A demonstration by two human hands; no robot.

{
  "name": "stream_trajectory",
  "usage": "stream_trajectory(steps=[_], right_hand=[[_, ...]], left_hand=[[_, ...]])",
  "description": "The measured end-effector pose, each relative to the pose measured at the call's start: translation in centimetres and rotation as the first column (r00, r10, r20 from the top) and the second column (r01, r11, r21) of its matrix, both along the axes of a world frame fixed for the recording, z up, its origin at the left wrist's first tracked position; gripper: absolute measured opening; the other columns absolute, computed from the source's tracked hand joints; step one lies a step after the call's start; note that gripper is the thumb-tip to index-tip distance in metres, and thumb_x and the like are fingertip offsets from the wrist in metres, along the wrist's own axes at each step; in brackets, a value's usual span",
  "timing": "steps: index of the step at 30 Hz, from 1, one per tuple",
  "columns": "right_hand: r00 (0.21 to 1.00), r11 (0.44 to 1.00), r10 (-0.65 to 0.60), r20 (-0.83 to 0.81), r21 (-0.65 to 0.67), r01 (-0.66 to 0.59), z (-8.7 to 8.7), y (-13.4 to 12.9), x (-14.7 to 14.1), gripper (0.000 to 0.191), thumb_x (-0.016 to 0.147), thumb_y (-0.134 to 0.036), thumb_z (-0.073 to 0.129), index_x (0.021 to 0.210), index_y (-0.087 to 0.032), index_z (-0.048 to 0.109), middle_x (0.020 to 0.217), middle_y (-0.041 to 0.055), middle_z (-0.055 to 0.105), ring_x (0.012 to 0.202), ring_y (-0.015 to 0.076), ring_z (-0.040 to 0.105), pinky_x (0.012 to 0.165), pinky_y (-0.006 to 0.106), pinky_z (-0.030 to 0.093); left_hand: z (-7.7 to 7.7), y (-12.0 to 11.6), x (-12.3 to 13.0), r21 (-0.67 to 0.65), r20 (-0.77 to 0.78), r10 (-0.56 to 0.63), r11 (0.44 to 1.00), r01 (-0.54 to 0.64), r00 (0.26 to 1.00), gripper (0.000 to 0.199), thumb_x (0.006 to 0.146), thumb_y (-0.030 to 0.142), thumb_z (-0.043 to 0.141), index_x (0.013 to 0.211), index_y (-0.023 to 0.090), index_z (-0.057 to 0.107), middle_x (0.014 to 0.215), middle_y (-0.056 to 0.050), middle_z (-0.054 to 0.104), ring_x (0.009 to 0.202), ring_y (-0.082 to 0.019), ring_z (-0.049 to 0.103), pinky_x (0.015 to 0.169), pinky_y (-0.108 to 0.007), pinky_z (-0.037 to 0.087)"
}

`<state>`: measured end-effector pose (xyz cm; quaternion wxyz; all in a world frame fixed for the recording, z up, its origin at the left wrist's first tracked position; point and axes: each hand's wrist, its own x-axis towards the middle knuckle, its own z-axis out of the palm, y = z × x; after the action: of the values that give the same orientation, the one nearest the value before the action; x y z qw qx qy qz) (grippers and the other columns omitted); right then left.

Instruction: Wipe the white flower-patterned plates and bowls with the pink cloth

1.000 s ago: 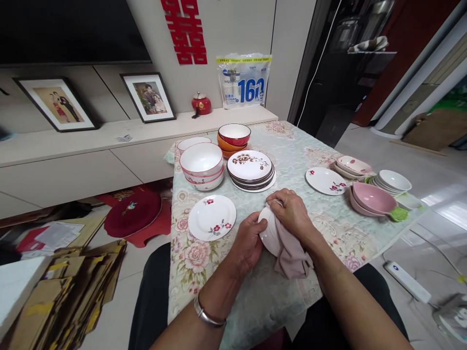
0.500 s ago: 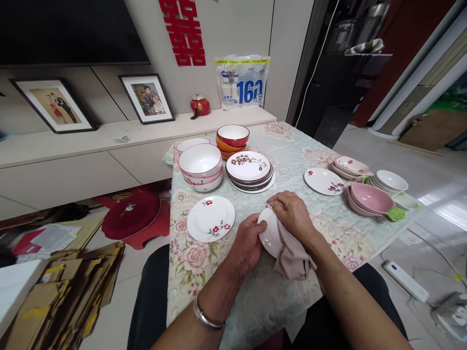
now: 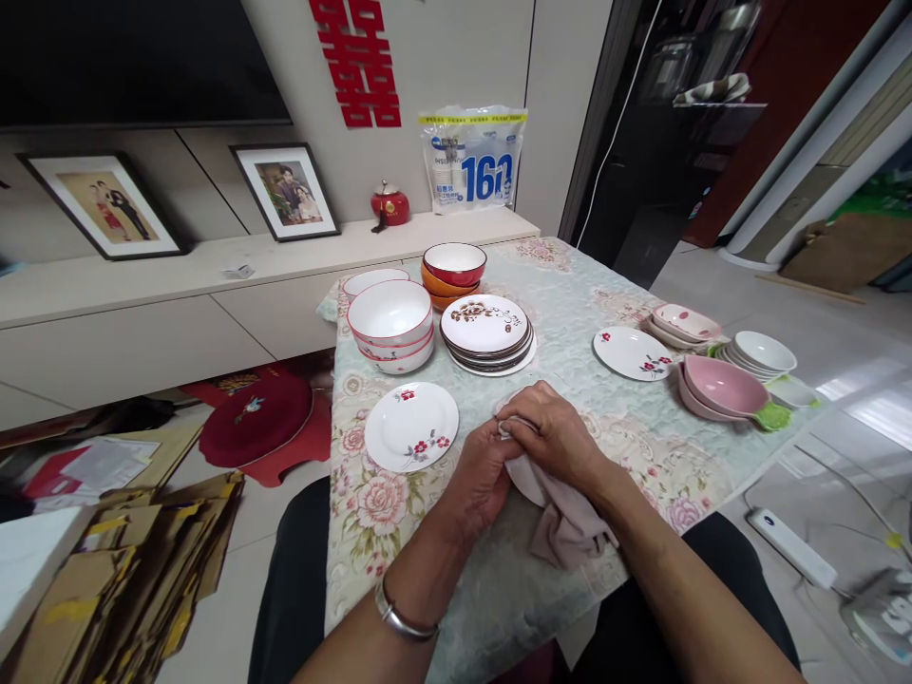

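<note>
A white plate (image 3: 524, 478), mostly covered, is gripped at its left edge by my left hand (image 3: 485, 467). My right hand (image 3: 554, 434) presses a dusty-pink cloth (image 3: 570, 518) over the plate's far rim, and the two hands touch there. The cloth's loose end hangs down toward me. To the left, a white plate with red flowers (image 3: 411, 427) lies flat on the table. Beyond my hands stands a stack of plates with a brown flower pattern (image 3: 485, 325). A similar red-flowered plate (image 3: 632, 353) rests farther right.
White bowls with pink rims (image 3: 390, 318) and red and orange bowls (image 3: 454, 266) are stacked at the back left of the cloth-covered table (image 3: 377, 560). Pink leaf-shaped dishes (image 3: 725, 388) and small white bowls (image 3: 765, 351) sit at the right. A red stool (image 3: 256, 423) stands left, beside folded cardboard (image 3: 135, 570).
My right hand has moved left with the cloth along the plate's far rim, up against my left hand. The plate is now more covered.
</note>
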<state>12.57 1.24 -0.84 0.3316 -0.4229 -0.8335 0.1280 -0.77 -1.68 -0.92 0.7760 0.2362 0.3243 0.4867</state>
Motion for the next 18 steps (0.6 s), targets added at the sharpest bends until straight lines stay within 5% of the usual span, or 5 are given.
stream_trajectory(steps=[9, 12, 18], right_hand=[[0.927, 0.925, -0.374, 0.037, -0.052, 0.376, -1.3, 1.1, 2.4, 0.016, 0.091, -0.017, 0.057, 0.094, -0.019, 0.073, 0.094, 0.0083, 0.071, 0.093, 0.0265, 0.06, 0.085, 0.041, 0.047], [0.943, 0.943, -0.331, 0.039, 0.037, 0.33, -1.1, 0.6, 1.8, 0.015, 0.093, -0.017, 0.056, 0.094, -0.018, 0.072, 0.093, 0.0101, 0.07, 0.093, 0.0275, 0.058, 0.084, 0.042, 0.047], [0.999, 0.995, -0.048, 0.012, 0.087, 0.046, -0.3, -0.5, 0.0, 0.017, 0.096, -0.017, 0.053, 0.095, -0.02, 0.069, 0.093, 0.0067, 0.071, 0.091, 0.0233, 0.059, 0.086, 0.04, 0.047]], left_hand=[[-0.6, 0.2, -0.3, -0.154, -0.019, 0.059, 0.986, -0.061, 0.998, 0.036, 0.046, 0.004, 0.077, 0.081, 0.013, 0.07, 0.08, -0.004, 0.071, 0.075, -0.018, 0.063, 0.076, -0.032, 0.046], [-0.4, 0.1, -0.4, -0.15, -0.027, 0.056, 0.987, -0.06, 0.998, 0.035, 0.046, 0.004, 0.076, 0.079, 0.014, 0.068, 0.076, -0.002, 0.069, 0.072, -0.017, 0.062, 0.073, -0.03, 0.046], [-0.1, 0.1, -0.1, -0.103, -0.01, 0.054, 0.993, -0.054, 0.999, 0.034, 0.046, 0.002, 0.072, 0.078, 0.015, 0.067, 0.075, -0.001, 0.069, 0.071, -0.015, 0.062, 0.07, -0.027, 0.044]])
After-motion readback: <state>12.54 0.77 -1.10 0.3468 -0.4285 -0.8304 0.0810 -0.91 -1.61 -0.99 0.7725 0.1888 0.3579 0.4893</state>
